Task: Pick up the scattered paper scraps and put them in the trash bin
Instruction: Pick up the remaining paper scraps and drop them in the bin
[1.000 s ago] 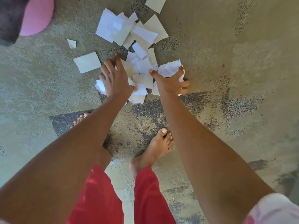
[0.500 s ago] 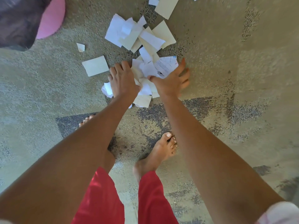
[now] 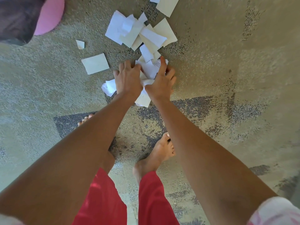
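White and cream paper scraps lie scattered on the carpet. My left hand [image 3: 129, 78] and my right hand [image 3: 162, 82] press together from both sides around a bunch of scraps [image 3: 148, 70], fingers curled on the paper. A corner of paper [image 3: 143, 99] sticks out below my wrists, and another scrap [image 3: 109, 86] shows left of my left hand. A larger pile [image 3: 138, 31] lies just beyond my fingers. A cream rectangle [image 3: 95, 63] and a tiny scrap [image 3: 80, 44] lie apart to the left. The pink bin [image 3: 48, 17] with a dark liner sits at the top left corner.
The floor is a speckled grey-green carpet [image 3: 227, 78] with dark patches. My bare feet [image 3: 155, 155] stand right below the hands. More scraps [image 3: 167, 4] reach the top edge of the view.
My hands have moved toward each other, sweeping the loose scraps between them into one bunch. The printed sheet under my right hand is now squeezed in between the palms.
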The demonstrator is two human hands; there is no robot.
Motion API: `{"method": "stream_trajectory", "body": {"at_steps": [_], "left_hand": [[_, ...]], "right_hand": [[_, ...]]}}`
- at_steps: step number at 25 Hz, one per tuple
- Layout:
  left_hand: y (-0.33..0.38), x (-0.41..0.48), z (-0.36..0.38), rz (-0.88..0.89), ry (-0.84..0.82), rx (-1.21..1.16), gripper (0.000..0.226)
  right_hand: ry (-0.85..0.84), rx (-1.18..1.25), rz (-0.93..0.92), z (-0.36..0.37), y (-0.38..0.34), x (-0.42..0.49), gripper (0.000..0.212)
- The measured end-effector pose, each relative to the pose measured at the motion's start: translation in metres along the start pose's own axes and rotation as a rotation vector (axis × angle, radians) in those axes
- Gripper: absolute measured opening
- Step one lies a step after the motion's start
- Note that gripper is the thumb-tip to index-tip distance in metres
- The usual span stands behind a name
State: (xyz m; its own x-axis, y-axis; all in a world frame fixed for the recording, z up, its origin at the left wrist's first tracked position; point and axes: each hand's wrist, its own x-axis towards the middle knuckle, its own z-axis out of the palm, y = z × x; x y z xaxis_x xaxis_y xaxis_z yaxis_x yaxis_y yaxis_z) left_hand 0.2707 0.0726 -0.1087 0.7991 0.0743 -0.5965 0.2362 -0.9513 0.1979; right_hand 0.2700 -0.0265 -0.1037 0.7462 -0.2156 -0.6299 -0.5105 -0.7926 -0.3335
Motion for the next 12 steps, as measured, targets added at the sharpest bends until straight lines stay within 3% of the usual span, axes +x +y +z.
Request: {"method": "stream_trajectory", "body": {"at_steps": [3, 8, 12], "left_hand": [[-0.006, -0.001, 0.001, 0.043, 0.022, -0.011, 0.038], [-0.011, -0.010, -0.003, 0.038, 0.025, -0.115, 0.023], [-0.018, -0.020, -0.018, 0.008, 0.004, -0.227, 0.022]], "right_hand": [[-0.029, 0.085, -0.089, 0.004, 0.005, 0.004, 0.084], [-0.065, 0.081, -0.160, 0.002, 0.010, -0.001, 0.029], [-0.105, 0.138, -0.218, -0.011, 0.010, -0.013, 0.020]]}}
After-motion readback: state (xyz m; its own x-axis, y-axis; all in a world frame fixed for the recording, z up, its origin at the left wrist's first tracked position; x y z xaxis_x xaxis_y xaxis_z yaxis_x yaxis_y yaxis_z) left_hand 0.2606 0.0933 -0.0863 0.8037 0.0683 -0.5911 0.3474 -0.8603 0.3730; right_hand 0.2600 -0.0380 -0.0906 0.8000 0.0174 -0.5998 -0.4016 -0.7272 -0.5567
